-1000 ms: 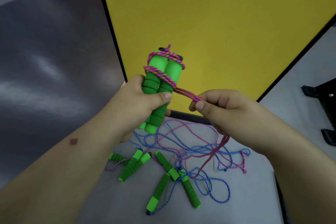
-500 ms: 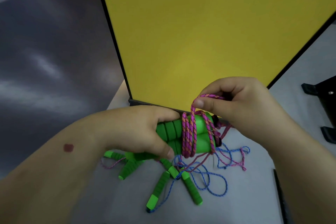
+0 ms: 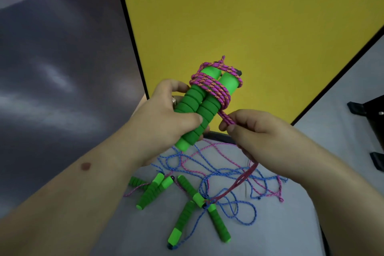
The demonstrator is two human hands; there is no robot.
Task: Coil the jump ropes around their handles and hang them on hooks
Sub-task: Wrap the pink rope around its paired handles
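Handle pair (image 3: 204, 106) back upright vs 0.5 s ago, gripped in left hand (image 3: 166, 118), held above table (image 3: 311, 224). Right hand (image 3: 255, 131) now low, pinching pink rope (image 3: 226, 117) taut. One more turn on; approx. 4 wraps. Long tail left, other ropes (image 3: 228, 174) untouched, far from hanging.

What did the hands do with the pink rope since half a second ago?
The left hand tipped the paired green handles back upright. The right hand swung down beside them, pulling the pink rope tight with more wraps on. Both grips stayed; the loose ropes on the table stayed put.
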